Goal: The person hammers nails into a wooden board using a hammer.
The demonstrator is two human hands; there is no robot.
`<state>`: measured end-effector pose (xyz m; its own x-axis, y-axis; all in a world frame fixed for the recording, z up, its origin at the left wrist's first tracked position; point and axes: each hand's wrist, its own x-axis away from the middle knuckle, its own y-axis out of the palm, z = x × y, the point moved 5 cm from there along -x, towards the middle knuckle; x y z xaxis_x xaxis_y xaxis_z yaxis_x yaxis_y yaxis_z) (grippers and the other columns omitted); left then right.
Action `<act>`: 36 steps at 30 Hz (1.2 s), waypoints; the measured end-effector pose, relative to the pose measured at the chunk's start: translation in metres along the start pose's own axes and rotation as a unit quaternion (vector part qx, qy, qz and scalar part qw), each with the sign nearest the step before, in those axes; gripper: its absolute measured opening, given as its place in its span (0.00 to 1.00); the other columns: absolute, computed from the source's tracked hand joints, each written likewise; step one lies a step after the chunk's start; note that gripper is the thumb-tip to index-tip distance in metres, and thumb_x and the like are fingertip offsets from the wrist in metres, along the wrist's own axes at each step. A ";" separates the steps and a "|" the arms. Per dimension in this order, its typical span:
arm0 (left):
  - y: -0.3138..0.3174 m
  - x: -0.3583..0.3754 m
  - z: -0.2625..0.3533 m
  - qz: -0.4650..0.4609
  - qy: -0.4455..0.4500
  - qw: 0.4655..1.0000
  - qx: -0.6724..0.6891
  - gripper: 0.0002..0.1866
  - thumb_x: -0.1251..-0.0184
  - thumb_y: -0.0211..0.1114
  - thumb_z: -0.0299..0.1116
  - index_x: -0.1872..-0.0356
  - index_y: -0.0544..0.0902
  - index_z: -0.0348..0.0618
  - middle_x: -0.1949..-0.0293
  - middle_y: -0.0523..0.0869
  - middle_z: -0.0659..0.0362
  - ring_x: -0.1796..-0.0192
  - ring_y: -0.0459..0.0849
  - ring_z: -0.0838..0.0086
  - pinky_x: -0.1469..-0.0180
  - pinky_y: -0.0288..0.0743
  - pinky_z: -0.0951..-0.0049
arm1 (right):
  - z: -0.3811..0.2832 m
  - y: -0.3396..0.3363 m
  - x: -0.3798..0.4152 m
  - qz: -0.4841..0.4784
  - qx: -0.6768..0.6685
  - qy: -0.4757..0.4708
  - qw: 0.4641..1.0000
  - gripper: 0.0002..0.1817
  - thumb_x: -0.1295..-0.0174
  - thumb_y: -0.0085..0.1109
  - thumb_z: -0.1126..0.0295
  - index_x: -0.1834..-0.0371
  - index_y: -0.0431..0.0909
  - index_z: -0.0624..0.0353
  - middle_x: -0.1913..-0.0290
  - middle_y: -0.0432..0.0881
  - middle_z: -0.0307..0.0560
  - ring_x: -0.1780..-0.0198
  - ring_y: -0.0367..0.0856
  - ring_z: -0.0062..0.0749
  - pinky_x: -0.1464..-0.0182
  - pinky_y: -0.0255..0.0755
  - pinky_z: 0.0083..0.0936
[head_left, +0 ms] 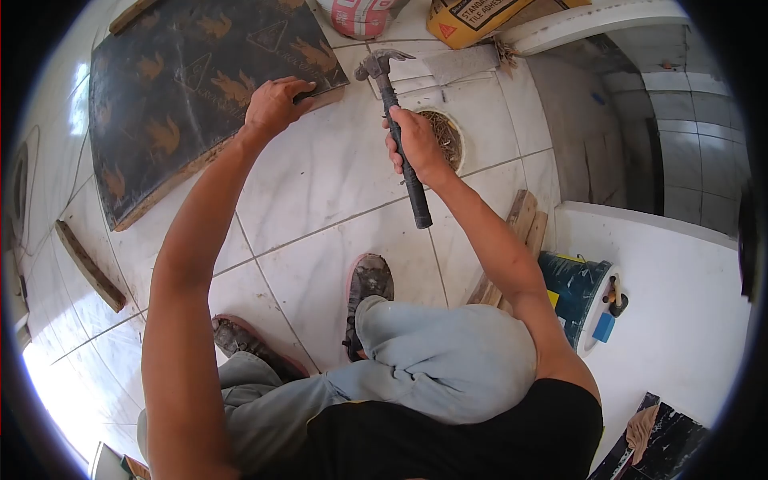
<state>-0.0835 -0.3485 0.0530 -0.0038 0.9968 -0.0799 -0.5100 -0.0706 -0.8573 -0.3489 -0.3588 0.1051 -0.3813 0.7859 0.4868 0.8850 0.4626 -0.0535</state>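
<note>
A claw hammer (415, 200) with a dark grip is in my right hand (418, 144), its metal head pointing up and away from me. My fingers wrap round the middle of the handle. At the upper left lies a dark printed board (172, 104) with orange bird marks and a wooden edge. My left hand (276, 106) is at the board's right edge, its fingers curled near a small dark thing that I cannot make out. Just beyond my right hand is a round container (450, 132) holding what look like nails or thin scraps.
Wood pieces (522, 216) and a dark green bucket (570, 292) stand to the right beside a low white wall (656, 264). A curved wood strip (90, 266) lies at the left. Yellow (472, 18) and red-white bags (360, 16) are at the top.
</note>
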 end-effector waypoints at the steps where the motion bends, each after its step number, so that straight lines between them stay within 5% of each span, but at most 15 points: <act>1: 0.003 0.000 0.002 0.032 0.028 0.999 -0.019 0.16 0.32 0.71 0.43 0.47 0.87 0.52 0.54 0.90 0.61 0.52 0.87 0.59 0.45 0.79 0.62 | -0.001 -0.003 -0.002 -0.002 0.012 0.017 1.000 0.21 0.21 0.46 0.51 0.57 0.73 0.61 0.81 0.72 0.38 0.87 0.68 0.21 0.85 0.67 0.24; 8: 0.005 0.001 0.002 0.058 0.064 0.996 -0.012 0.12 0.30 0.68 0.39 0.50 0.86 0.48 0.57 0.89 0.59 0.53 0.86 0.60 0.43 0.76 0.61 | -0.015 0.000 0.007 0.000 0.005 -0.055 0.998 0.22 0.21 0.46 0.50 0.57 0.73 0.61 0.81 0.72 0.38 0.87 0.68 0.20 0.85 0.66 0.23; 10: 0.003 0.002 0.004 0.058 0.059 0.997 -0.006 0.12 0.30 0.68 0.38 0.50 0.86 0.48 0.57 0.89 0.59 0.52 0.86 0.61 0.43 0.76 0.61 | -0.010 -0.001 0.008 -0.016 0.108 -0.060 0.992 0.22 0.21 0.48 0.50 0.58 0.73 0.60 0.80 0.72 0.38 0.87 0.67 0.18 0.85 0.64 0.21; 11: 0.003 0.002 0.004 0.055 0.054 0.997 -0.002 0.12 0.31 0.67 0.37 0.50 0.86 0.48 0.57 0.89 0.59 0.52 0.86 0.61 0.44 0.75 0.62 | -0.001 -0.014 0.003 -0.031 0.234 -0.058 0.970 0.20 0.24 0.56 0.52 0.54 0.78 0.61 0.77 0.78 0.44 0.81 0.77 0.30 0.77 0.73 0.28; 12: 0.002 0.001 0.003 0.056 0.054 0.997 -0.002 0.12 0.31 0.67 0.37 0.50 0.86 0.48 0.57 0.89 0.59 0.52 0.86 0.61 0.44 0.75 0.62 | -0.001 -0.026 -0.003 -0.032 0.235 -0.058 0.970 0.20 0.24 0.56 0.52 0.54 0.78 0.61 0.77 0.78 0.44 0.81 0.77 0.30 0.77 0.73 0.28; 14: 0.001 0.003 0.004 0.057 0.069 0.996 0.002 0.11 0.31 0.67 0.36 0.51 0.86 0.48 0.58 0.89 0.59 0.53 0.86 0.62 0.43 0.75 0.62 | -0.019 -0.024 -0.004 -0.091 0.533 -0.312 0.781 0.20 0.29 0.61 0.53 0.47 0.82 0.60 0.69 0.85 0.51 0.65 0.87 0.46 0.59 0.80 0.41; 15: 0.001 0.003 0.002 0.056 0.065 0.996 0.003 0.11 0.31 0.67 0.36 0.51 0.86 0.48 0.58 0.89 0.59 0.53 0.86 0.62 0.43 0.75 0.62 | -0.031 -0.022 -0.004 -0.109 0.606 -0.246 0.748 0.22 0.33 0.65 0.55 0.41 0.84 0.54 0.60 0.88 0.54 0.51 0.85 0.55 0.47 0.77 0.47; 16: 0.002 0.002 0.002 0.055 0.062 0.997 0.010 0.12 0.33 0.68 0.35 0.51 0.87 0.47 0.58 0.89 0.58 0.53 0.86 0.60 0.44 0.76 0.62 | -0.043 -0.017 -0.007 -0.112 0.607 -0.245 0.748 0.22 0.33 0.65 0.55 0.41 0.84 0.54 0.60 0.88 0.54 0.51 0.85 0.55 0.47 0.77 0.47; 18: 0.003 0.001 0.001 0.051 0.062 0.997 0.019 0.12 0.35 0.69 0.35 0.52 0.88 0.46 0.58 0.89 0.57 0.53 0.86 0.59 0.44 0.77 0.61 | -0.047 -0.008 -0.020 -0.169 0.717 -0.204 0.644 0.22 0.35 0.67 0.56 0.42 0.86 0.54 0.60 0.88 0.56 0.53 0.86 0.55 0.49 0.78 0.47; 32: 0.002 0.002 0.003 0.050 0.043 0.998 0.020 0.12 0.34 0.68 0.35 0.52 0.88 0.46 0.56 0.89 0.59 0.53 0.87 0.62 0.44 0.75 0.64 | -0.045 -0.012 -0.024 -0.107 0.696 -0.197 0.682 0.20 0.33 0.64 0.55 0.47 0.87 0.58 0.65 0.87 0.59 0.57 0.86 0.57 0.52 0.78 0.47; 34: 0.001 0.001 0.004 0.046 0.045 0.998 0.012 0.12 0.34 0.68 0.35 0.52 0.88 0.46 0.56 0.90 0.59 0.53 0.87 0.62 0.43 0.75 0.64 | -0.033 -0.023 -0.015 -0.099 0.576 -0.139 0.799 0.18 0.30 0.61 0.56 0.51 0.86 0.59 0.66 0.87 0.58 0.62 0.84 0.58 0.53 0.78 0.45; 35: 0.002 0.001 0.004 0.038 0.045 0.998 0.005 0.12 0.33 0.68 0.36 0.51 0.88 0.47 0.55 0.90 0.59 0.52 0.87 0.62 0.43 0.75 0.63 | -0.018 -0.028 -0.012 -0.082 0.491 -0.211 0.841 0.20 0.24 0.55 0.54 0.54 0.82 0.63 0.73 0.83 0.52 0.73 0.80 0.47 0.64 0.79 0.39; 36: 0.004 0.000 0.001 0.041 0.041 0.998 0.004 0.12 0.33 0.68 0.36 0.51 0.88 0.47 0.55 0.90 0.59 0.52 0.87 0.62 0.43 0.75 0.63 | -0.021 -0.022 -0.005 -0.085 0.493 -0.214 0.839 0.20 0.24 0.55 0.54 0.54 0.82 0.63 0.73 0.83 0.52 0.73 0.80 0.47 0.64 0.79 0.39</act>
<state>-0.0861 -0.3488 0.0498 0.0249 0.9811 -0.1919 -0.5172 -0.1516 -0.8423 -0.3606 -0.3813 0.1226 -0.7274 0.6521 0.2138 0.2377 0.5317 -0.8129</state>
